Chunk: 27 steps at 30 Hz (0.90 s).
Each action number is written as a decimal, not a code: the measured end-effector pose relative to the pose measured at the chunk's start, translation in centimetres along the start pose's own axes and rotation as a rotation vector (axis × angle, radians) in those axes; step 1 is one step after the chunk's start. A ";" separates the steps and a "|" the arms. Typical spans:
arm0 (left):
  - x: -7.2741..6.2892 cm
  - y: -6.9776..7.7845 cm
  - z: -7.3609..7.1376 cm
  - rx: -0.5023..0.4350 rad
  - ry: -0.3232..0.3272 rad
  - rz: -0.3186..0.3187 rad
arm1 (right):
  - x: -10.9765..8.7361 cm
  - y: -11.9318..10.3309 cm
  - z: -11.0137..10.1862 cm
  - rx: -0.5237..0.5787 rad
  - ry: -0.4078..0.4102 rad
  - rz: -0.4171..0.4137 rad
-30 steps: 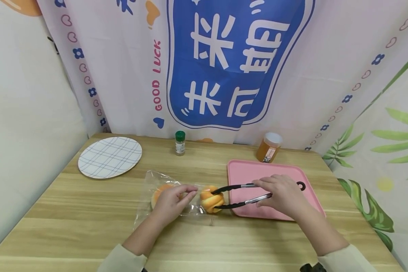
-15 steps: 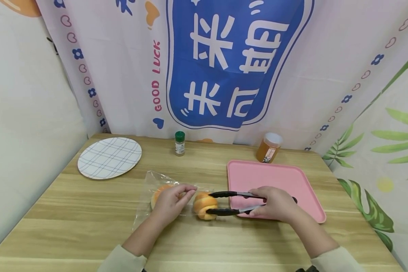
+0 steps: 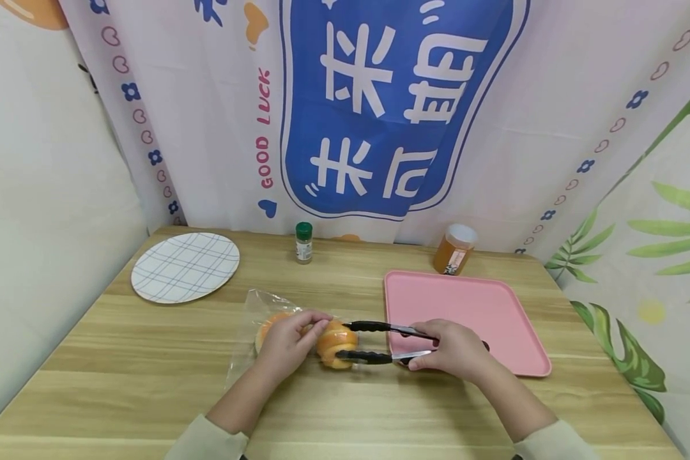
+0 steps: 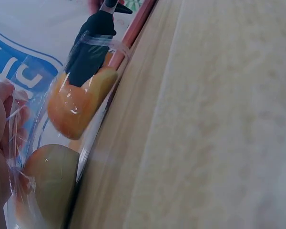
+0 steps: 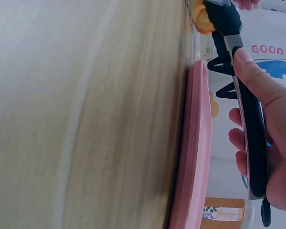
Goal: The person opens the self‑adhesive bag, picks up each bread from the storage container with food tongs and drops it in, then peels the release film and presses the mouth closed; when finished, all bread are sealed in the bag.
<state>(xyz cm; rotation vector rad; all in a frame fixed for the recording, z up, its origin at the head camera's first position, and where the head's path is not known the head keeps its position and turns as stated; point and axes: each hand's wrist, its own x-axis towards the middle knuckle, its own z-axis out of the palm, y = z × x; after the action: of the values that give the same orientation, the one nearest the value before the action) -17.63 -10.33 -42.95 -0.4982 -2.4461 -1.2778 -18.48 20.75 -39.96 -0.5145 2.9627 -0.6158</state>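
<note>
Since the earlier frame, the tongs (image 3: pixel 370 358), the twisty bun (image 3: pixel 336 335) and the right hand (image 3: pixel 454 348) have slid toward 9 o'clock, and the left hand (image 3: pixel 289 344) has stayed put. The right hand is wrapped around the tongs, whose black tips hug the twisty bun. The left hand pinches the clear bag (image 3: pixel 260 299). The twisty bun is inside the bag, at 3 o'clock from the left hand; a round bun (image 3: pixel 264 331), partly hidden, is at 10 o'clock from it. The pink tray (image 3: pixel 437 287) is at 3 o'clock from the twisty bun. It looks like the step now is bagging this bun. Next, I think, the tongs should let go and back out toward 3 o'clock.
</note>
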 end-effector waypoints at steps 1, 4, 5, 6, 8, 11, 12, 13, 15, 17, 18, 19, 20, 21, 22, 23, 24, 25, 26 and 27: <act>0.0 0.0 0.0 -0.003 0.000 0.000 | 0.0 -0.1 0.1 0.009 0.005 0.000; 0.0 0.1 0.0 -0.005 0.003 0.007 | 0.1 -0.3 0.6 0.006 0.014 -0.008; 0.1 0.1 0.0 -0.003 0.004 0.009 | 0.2 -0.4 0.7 0.000 0.018 -0.010; 0.1 0.1 0.0 -0.004 0.003 0.004 | 0.2 -0.5 0.8 -0.010 0.024 -0.014; 0.0 0.1 0.0 -0.007 0.001 -0.007 | 0.3 -0.6 1.0 -0.026 0.032 -0.027; 0.0 0.0 0.1 -0.009 -0.005 -0.031 | 0.3 -0.6 1.3 -0.007 0.033 -0.033; 0.0 0.0 0.1 -0.016 -0.007 -0.039 | 0.3 -0.6 1.3 0.000 0.033 -0.031; 0.0 0.0 0.1 -0.022 -0.007 -0.041 | 0.3 -0.6 1.4 0.000 0.031 -0.029; 0.0 -0.1 0.1 -0.029 -0.008 -0.037 | 0.3 -0.6 1.4 -0.010 0.027 -0.030; 0.1 -0.2 0.1 -0.037 -0.012 -0.036 | 0.4 -0.8 1.3 -0.028 0.020 -0.033; 0.1 -0.3 0.2 -0.039 -0.015 -0.036 | 0.4 -0.9 1.2 -0.031 0.013 -0.034; 0.1 -0.3 0.2 -0.042 -0.020 -0.041 | 0.4 -1.0 1.1 -0.039 0.006 -0.041; 0.1 -0.4 0.2 -0.041 -0.026 -0.047 | 0.5 -1.1 1.0 -0.040 -0.003 -0.042; 0.1 -0.4 0.2 -0.045 -0.036 -0.059 | 0.5 -1.1 0.8 -0.040 -0.012 -0.041; 0.2 -0.5 0.3 -0.047 -0.046 -0.068 | 0.5 -1.2 0.7 -0.037 -0.021 -0.039; 0.2 -0.5 0.3 -0.047 -0.055 -0.079 | 0.4 -1.2 0.5 -0.040 -0.028 -0.038; 0.2 -0.5 0.3 -0.049 -0.065 -0.091 | 0.4 -1.1 0.3 -0.036 -0.033 -0.036; 0.2 -0.5 0.3 -0.049 -0.074 -0.101 | 0.4 -1.1 0.2 -0.042 -0.037 -0.039; 0.2 -0.5 0.3 -0.045 -0.080 -0.107 | 0.3 -1.0 0.0 -0.043 -0.041 -0.037; 0.2 -0.5 0.4 -0.043 -0.085 -0.113 | 0.3 -0.9 -0.2 -0.050 -0.042 -0.043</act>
<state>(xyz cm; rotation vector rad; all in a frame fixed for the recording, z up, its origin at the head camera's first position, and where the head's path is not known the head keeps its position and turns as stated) -18.12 -10.26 -43.38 -0.4396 -2.5542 -1.3835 -18.50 19.99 -39.43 -0.5899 2.9409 -0.5287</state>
